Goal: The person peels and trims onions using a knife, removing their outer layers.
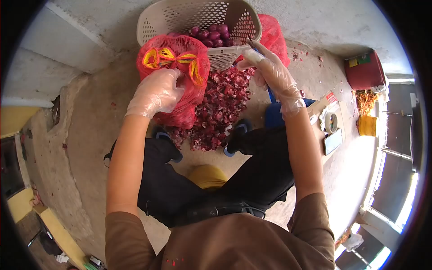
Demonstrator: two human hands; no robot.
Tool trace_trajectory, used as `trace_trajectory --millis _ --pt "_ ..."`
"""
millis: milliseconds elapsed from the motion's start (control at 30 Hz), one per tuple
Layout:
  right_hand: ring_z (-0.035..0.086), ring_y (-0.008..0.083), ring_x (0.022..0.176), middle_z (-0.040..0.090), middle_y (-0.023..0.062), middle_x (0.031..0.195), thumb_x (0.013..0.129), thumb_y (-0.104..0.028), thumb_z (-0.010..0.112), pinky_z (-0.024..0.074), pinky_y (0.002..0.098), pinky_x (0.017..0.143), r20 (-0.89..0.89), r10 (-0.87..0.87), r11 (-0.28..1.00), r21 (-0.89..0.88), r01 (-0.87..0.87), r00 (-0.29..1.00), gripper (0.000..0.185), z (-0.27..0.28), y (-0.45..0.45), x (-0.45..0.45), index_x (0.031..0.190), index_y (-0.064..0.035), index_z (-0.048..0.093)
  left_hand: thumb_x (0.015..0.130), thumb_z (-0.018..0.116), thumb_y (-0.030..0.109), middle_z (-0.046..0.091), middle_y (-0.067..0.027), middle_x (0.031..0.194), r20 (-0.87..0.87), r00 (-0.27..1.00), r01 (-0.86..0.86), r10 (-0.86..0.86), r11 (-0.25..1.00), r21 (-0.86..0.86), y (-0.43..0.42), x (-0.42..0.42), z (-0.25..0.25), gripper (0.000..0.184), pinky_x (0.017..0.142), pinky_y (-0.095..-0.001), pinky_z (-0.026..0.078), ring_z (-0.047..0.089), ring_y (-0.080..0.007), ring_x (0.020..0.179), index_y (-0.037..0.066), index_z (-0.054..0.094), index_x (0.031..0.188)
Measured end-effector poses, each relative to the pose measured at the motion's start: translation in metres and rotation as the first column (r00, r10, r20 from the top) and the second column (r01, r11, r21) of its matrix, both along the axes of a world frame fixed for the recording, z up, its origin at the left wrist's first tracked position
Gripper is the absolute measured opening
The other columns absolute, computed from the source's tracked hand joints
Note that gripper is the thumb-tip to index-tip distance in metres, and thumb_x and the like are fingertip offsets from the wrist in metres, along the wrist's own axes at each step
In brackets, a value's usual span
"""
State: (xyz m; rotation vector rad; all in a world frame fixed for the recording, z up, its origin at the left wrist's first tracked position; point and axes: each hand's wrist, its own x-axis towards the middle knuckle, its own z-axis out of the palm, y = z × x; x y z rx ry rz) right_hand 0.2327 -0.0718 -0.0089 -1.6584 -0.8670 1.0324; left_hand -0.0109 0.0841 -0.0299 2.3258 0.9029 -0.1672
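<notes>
My left hand [157, 92], in a clear plastic glove, has its fingers curled closed on a red mesh bag [180, 101] tied with a yellow ribbon [164, 55]. The bag leans against the front of a beige plastic basket [222, 58]. Peeled red onions [215, 35] lie inside that basket. My right hand [272, 72], gloved too, is raised at the basket's right front corner. It is closed round what looks like a small knife [250, 42], whose thin dark tip points up; most of it is hidden by the fingers.
A heap of red onion skins [220, 108] covers the floor between my feet. Behind the basket's right side is another red mesh bag [274, 38]. Cardboard [344, 112] at right carries a tape roll [331, 122] and a phone [333, 141]. A red container [365, 72] stands by the wall.
</notes>
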Motion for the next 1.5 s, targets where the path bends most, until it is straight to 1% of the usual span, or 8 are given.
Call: trace_trajectory --millis 100,267,500,633,833,967,1133,1500 --pt "0.053 0.01 0.056 0.068 0.0104 0.093 0.091 -0.04 0.06 0.0428 0.0237 0.051 0.002 0.025 1.0 0.002 -0.025 1.0 0.079 0.007 -0.001 -0.004 0.148 0.0064 0.032 0.074 0.076 0.028 0.065 -0.0221 0.107 -0.227 0.964 0.194 -0.136 0.946 0.258 -0.016 0.009 0.007 0.051 0.094 -0.0453 0.049 0.062 -0.0371 0.106 0.0 0.063 0.114" --pt "0.056 0.01 0.059 0.067 0.0094 0.091 0.093 -0.034 0.058 0.0444 0.0238 0.053 -0.047 0.064 0.996 -0.057 -0.066 0.997 0.069 0.007 -0.002 -0.014 0.146 0.0041 0.038 0.071 0.078 0.023 0.062 -0.0209 0.11 0.059 0.998 -0.035 0.014 0.933 0.358 -0.029 0.009 -0.023 0.051 0.09 -0.0438 0.051 0.064 -0.036 0.099 0.0 0.059 0.112" --pt "0.056 0.0094 0.059 0.066 0.0072 0.081 0.097 -0.03 0.053 0.0456 0.0243 0.053 -0.099 0.157 0.986 0.077 -0.149 0.983 0.063 0.009 -0.012 -0.022 0.15 -0.0013 0.036 0.079 0.067 0.014 0.061 -0.0023 0.089 0.422 0.827 -0.213 0.372 0.901 -0.377 -0.004 -0.004 -0.002 0.047 0.072 -0.0299 0.048 0.059 -0.0141 0.076 -0.003 0.057 0.122" --pt "0.049 0.0053 0.062 0.063 0.0035 0.075 0.101 -0.031 0.049 0.0398 0.0198 0.056 -0.044 0.062 0.998 0.031 -0.061 0.997 0.06 0.029 -0.009 -0.04 0.152 -0.0028 0.034 0.087 0.061 0.019 0.059 -0.0027 0.096 0.354 0.606 -0.003 0.712 0.448 -0.894 -0.003 -0.013 0.016 0.046 0.063 -0.0231 0.042 0.052 -0.0117 0.073 -0.001 0.057 0.128" --pt "0.043 0.0055 0.056 0.05 -0.0028 0.068 0.096 -0.023 0.055 0.0377 0.0211 0.054 -0.116 0.093 0.972 0.224 -0.065 0.989 0.075 0.027 -0.015 -0.082 0.159 -0.0087 0.017 0.102 0.051 0.033 0.062 -0.0067 0.106 0.383 0.36 0.396 0.851 0.233 -0.888 -0.035 -0.007 0.043 0.041 0.07 -0.0318 0.052 0.06 -0.0203 0.089 0.004 0.053 0.132" --pt "0.056 0.0153 0.084 0.058 0.0088 0.104 0.095 -0.023 0.059 0.047 0.0294 0.075 0.262 0.157 0.895 0.37 -0.249 0.952 0.081 0.015 -0.017 -0.092 0.159 -0.0057 0.013 0.104 0.049 0.035 0.062 -0.0078 0.117 0.465 0.359 0.543 0.809 0.224 -0.809 -0.063 0.015 0.034 0.042 0.084 -0.038 0.052 0.06 -0.0211 0.102 0.006 0.051 0.134" --pt "0.056 0.0422 0.122 0.051 0.0249 0.141 0.098 -0.025 0.058 0.0466 0.0406 0.098 0.308 0.217 0.907 0.287 -0.308 0.926 0.075 0.023 -0.025 -0.087 0.157 -0.0065 0.016 0.103 0.049 0.036 0.061 -0.0065 0.114 0.398 0.285 0.547 0.872 0.193 -0.815 -0.083 0.023 0.04 0.044 0.101 -0.0421 0.045 0.058 -0.0214 0.109 0.004 0.05 0.134" --pt "0.052 0.0439 0.124 0.052 0.0269 0.138 0.098 -0.027 0.059 0.0448 0.0413 0.101 0.381 0.253 0.902 0.239 -0.359 0.89 0.071 0.02 -0.024 -0.09 0.156 -0.0086 0.023 0.103 0.045 0.044 0.057 -0.008 0.119 0.421 0.269 0.505 0.866 0.246 -0.827 -0.091 0.022 0.037 0.053 0.103 -0.0419 0.044 0.055 -0.0218 0.114 0.003 0.046 0.136"
